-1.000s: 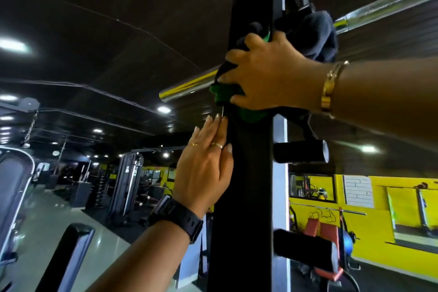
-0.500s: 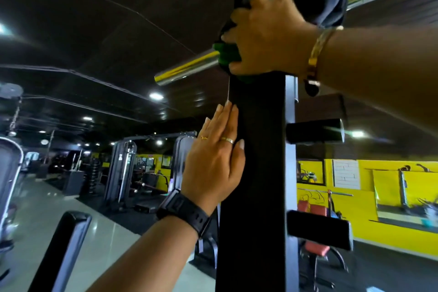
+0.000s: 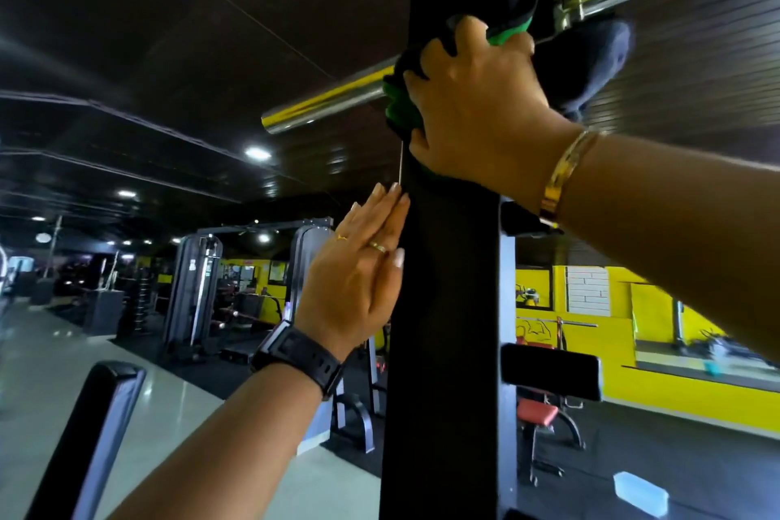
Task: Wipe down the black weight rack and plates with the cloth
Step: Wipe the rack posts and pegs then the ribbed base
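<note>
1. Our right hand is clamped on the cloth, black with green patches, pressing it against the front of the black rack post, high up.
2. Cloth bunches above and left of the fingers; a dark fold hangs out to the right of the hand. A thin thread dangles from the cloth down the post's left edge.
3. Our left hand lies flat and open, fingers together, against the post's left edge below the cloth, holding nothing. Fingertips just beneath the thread's end.
4. Black watch on the left wrist, gold bracelet on the right wrist, rings on the left fingers.
5. A chrome bar crosses behind the post at cloth height, sitting in a bracket at the upper right.
6. Black pegs stick out from the post's right side, lower down.
7. Yellow wall and gym machines in the background; no plates clearly visible.
</note>
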Demonstrator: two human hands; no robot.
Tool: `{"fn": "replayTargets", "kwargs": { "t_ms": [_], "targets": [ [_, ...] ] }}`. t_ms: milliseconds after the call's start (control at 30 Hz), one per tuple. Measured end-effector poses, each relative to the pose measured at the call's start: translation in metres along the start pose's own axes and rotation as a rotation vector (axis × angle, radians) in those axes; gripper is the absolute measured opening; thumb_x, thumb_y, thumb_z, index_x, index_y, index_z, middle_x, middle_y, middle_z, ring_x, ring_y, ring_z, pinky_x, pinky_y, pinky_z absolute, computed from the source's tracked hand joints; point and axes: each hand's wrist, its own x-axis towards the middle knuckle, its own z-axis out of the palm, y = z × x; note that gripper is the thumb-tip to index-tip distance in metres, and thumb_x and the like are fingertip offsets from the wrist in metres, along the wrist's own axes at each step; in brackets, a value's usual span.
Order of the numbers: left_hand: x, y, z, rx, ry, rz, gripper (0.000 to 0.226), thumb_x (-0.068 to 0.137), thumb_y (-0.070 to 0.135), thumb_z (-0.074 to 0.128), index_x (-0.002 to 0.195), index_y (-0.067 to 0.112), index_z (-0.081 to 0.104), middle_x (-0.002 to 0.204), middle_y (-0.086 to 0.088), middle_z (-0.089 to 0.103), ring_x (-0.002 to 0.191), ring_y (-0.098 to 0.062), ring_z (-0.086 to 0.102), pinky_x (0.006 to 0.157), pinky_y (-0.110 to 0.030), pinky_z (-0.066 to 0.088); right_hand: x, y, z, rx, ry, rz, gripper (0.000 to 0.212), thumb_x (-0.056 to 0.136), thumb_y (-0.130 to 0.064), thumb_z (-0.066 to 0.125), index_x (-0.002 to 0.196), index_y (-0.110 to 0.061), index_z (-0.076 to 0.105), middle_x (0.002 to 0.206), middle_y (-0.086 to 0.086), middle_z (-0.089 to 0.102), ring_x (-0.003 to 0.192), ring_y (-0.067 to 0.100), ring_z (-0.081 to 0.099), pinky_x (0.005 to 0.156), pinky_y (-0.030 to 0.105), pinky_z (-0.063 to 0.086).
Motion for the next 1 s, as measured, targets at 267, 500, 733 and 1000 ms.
{"fn": "replayTargets", "kwargs": {
  "t_ms": [267,500,733,1000],
  "targets": [
    [0.018,-0.015,-0.019,-0.059,0.121,-0.076,0.056,0.106,0.032,0.019,0.129,-0.001,0.057,0.136,-0.015,0.056,0.134,-0.029,0.044,0.113,-0.045,0.033,-0.079,-0.030,-0.010,0.048,-0.024,0.018,0.058,0.091,-0.050,0.039,0.139,-0.018,0.047,0.136,0.006,0.048,0.116,0.032,0.046,0.073,0.042,0.048],
    [0.048,-0.005,-0.031,-0.019,-0.078,0.221,0.050,0.103,0.025,0.027,0.139,-0.001,0.047,0.146,-0.017,0.045,0.140,-0.028,0.037,0.118,-0.038,0.026,-0.163,-0.082,-0.012,0.087,0.036,-0.203,0.050,0.077,-0.037,0.054,0.119,-0.015,0.069,0.123,0.014,0.063,0.096,0.033,0.056,0.065,0.036,0.043],
    [0.049,-0.015,-0.025,0.180,-0.241,0.404,0.055,0.104,0.034,0.019,0.146,0.004,0.037,0.152,-0.017,0.036,0.142,-0.027,0.034,0.117,-0.041,0.027,-0.180,-0.064,-0.009,0.332,0.095,-0.328,0.080,0.066,-0.073,0.062,0.124,-0.019,0.066,0.134,0.014,0.057,0.129,0.040,0.033,0.095,0.069,0.022],
    [0.039,-0.021,-0.021,0.126,-0.280,0.350,0.055,0.104,0.034,0.022,0.150,0.004,0.027,0.157,-0.016,0.027,0.146,-0.027,0.025,0.117,-0.043,0.027,-0.187,-0.098,-0.021,0.225,-0.088,-0.163,0.068,0.077,-0.049,0.062,0.132,-0.008,0.058,0.132,0.020,0.056,0.110,0.042,0.054,0.076,0.043,0.033]
  ]
}}
